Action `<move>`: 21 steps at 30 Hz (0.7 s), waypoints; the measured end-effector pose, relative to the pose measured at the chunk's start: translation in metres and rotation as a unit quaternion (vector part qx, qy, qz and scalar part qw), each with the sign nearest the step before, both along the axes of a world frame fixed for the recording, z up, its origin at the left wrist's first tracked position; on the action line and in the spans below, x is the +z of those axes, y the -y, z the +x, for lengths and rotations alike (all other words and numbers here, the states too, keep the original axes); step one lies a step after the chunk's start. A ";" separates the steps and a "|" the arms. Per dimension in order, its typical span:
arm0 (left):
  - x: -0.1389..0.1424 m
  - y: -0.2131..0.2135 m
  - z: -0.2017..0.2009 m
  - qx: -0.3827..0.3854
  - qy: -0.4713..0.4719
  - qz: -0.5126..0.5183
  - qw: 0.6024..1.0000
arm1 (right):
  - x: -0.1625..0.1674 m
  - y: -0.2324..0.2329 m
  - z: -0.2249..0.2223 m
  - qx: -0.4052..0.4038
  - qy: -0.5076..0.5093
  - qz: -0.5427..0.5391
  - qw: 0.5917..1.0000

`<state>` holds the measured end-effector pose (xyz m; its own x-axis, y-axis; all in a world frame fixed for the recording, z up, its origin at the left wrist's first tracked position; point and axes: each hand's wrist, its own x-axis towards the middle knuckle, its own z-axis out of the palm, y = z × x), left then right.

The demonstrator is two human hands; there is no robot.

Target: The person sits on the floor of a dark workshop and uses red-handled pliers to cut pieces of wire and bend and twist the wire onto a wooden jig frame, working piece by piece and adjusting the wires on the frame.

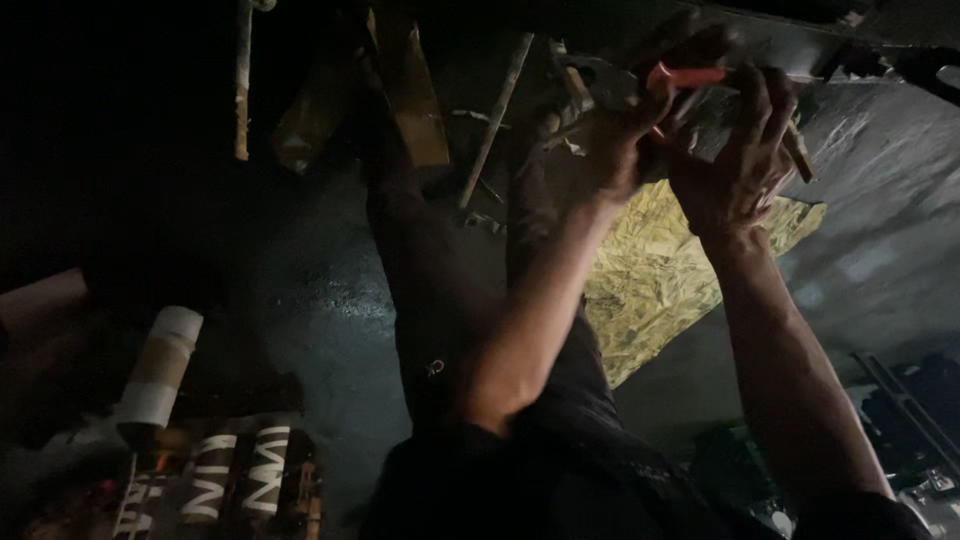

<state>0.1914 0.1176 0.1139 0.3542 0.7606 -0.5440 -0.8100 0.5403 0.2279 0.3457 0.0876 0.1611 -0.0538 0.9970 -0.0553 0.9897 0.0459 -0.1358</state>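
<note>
Nearest the camera: the person's dark-clothed torso and legs, seen from above, with both bare forearms reaching away toward the top of the view. Scene very dim.

Left hand: fingers curled and pressed together around a metal tool at upper centre; exact grip partly lost in shadow. Right hand: fingers wrapped over a red-handled tool, fingertips closed on the handle, thumb side hidden. The two hands are touching or just beside each other; the red handle lies between them, at the top of the view, above the person's feet.

Below the hands: a crumpled gold-yellow sheet on the dark floor, beside the right leg. A thin metal rod and a brownish flat piece lie left of the hands. At lower left, well apart: a white-and-tan cylinder and dark striped containers. Dark equipment at lower right, detail not discernible.
</note>
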 end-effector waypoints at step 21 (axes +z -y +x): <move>-0.032 0.020 -0.003 -0.280 -0.261 -0.018 0.924 | -0.021 0.028 -0.038 0.046 0.147 -0.168 0.974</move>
<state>0.1884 0.0974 0.0820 0.3692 0.5166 -0.7726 -0.1871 0.8556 0.4827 0.3082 0.0601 0.1398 -0.0739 0.9118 -0.4040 0.9821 0.1370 0.1296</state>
